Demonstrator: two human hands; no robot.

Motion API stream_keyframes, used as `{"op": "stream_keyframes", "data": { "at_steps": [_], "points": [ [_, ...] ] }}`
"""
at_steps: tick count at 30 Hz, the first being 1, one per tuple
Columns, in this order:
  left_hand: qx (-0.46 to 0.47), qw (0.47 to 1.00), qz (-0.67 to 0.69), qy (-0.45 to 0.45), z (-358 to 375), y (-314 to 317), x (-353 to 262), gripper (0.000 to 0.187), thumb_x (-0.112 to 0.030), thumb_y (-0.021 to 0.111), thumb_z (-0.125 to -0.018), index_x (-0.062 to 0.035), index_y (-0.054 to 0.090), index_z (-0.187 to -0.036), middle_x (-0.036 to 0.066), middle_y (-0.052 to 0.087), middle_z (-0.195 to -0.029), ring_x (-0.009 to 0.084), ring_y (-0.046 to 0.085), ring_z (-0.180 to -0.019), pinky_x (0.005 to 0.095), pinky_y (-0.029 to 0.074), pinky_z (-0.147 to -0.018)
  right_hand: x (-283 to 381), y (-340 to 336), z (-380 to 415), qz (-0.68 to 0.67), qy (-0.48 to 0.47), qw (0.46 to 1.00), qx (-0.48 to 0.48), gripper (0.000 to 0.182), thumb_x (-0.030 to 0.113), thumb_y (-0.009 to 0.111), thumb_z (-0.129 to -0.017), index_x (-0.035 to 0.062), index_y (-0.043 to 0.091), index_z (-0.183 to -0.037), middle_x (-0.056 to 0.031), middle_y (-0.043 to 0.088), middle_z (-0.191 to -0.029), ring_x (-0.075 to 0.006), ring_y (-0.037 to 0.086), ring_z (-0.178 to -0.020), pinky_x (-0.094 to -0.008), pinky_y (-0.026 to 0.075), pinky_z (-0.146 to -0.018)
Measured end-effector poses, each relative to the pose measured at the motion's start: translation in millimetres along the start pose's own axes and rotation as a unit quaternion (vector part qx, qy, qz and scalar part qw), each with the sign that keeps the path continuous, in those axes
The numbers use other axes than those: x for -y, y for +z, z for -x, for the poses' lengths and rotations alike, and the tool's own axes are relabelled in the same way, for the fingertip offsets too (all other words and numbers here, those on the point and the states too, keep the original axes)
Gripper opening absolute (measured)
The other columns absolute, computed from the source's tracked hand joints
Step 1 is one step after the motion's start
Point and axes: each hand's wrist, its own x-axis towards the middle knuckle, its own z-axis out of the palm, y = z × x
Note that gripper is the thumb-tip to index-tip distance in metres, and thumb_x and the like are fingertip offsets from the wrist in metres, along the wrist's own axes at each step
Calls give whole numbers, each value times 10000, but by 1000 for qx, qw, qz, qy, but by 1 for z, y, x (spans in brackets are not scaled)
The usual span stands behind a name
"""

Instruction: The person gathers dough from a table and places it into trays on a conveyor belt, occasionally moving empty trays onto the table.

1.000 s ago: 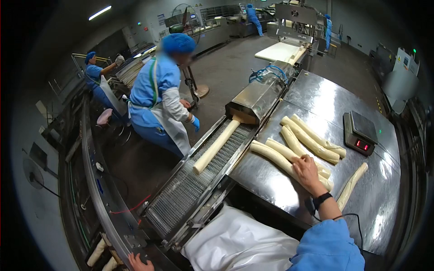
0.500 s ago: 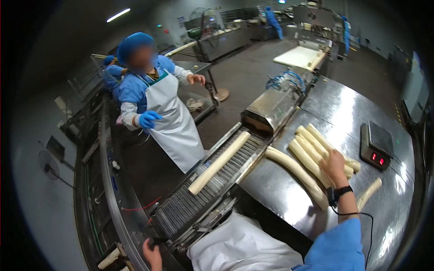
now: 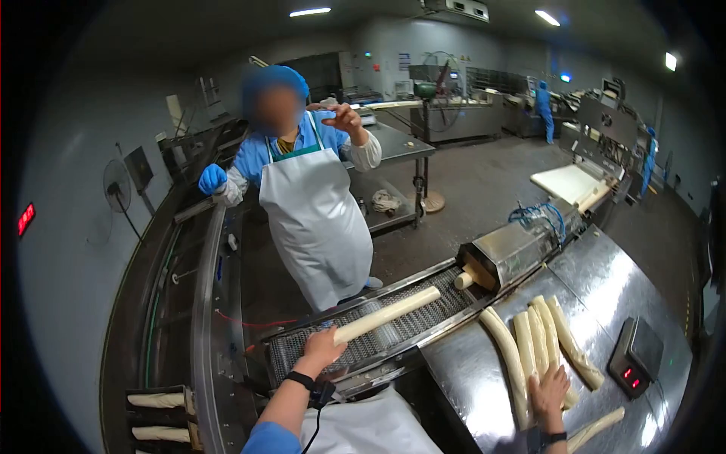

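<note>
A long, pale dough log (image 3: 393,314) lies along the metal mesh conveyor belt (image 3: 446,301). My left hand (image 3: 324,348) is closed around its near end. On the steel table, my right hand (image 3: 550,387) rests with fingers spread over the near ends of several dough logs (image 3: 538,333) lying side by side. A curved dough log (image 3: 505,352) lies to their left, and another log (image 3: 575,344) slants away on their right. A shorter, thin dough strip (image 3: 597,429) is close to my right wrist.
Another dough end (image 3: 463,281) shows at the outlet of the metal machine (image 3: 507,246). A digital scale (image 3: 635,359) stands on the table (image 3: 605,280) at right. Across the conveyor stands a co-worker (image 3: 314,197) with both hands raised. Trays (image 3: 189,412) with dough are at lower left.
My left hand has come up from beside the conveyor onto the dough log. My right hand has shifted toward the logs' near ends. A new dough end shows at the outlet. The view has turned.
</note>
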Motion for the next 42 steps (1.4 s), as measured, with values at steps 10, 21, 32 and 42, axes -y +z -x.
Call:
{"op": "stream_keyframes", "data": {
  "at_steps": [10,21,32,42],
  "points": [
    [-2,999,37,4,59,6,2,453,-251,691,-792,-96,553,-1195,178,664,-1013,383,646,-960,492,506,-847,35,11,29,35,-111,992,51,1036,572,762,-595,204,404,-1495,-220,196,-1598,-523,127,-1435,-622,92,-1163],
    [-43,999,-3,-5,120,-24,62,488,-325,762,-781,-120,631,-1204,126,660,-1077,325,631,-1024,451,490,-906,23,-10,74,104,-231,966,-59,725,423,743,-738,7,551,-1300,-274,432,-1435,-507,374,-1317,-648,331,-1041],
    [-85,990,-16,-108,147,-46,77,453,-324,743,-781,-89,664,-1159,153,678,-1018,342,651,-962,435,508,-862,-12,10,102,19,-174,984,-40,696,382,753,-737,74,555,-1330,-240,331,-1528,-508,271,-1391,-643,235,-1109],
    [200,847,491,-52,145,-2,-18,466,-327,726,-850,9,620,-1155,44,656,-1004,118,599,-914,281,483,-813,103,30,98,-221,-312,923,-43,830,143,852,-583,26,498,-1325,-284,348,-1485,-477,328,-1374,-524,286,-1138]
  ]
}}
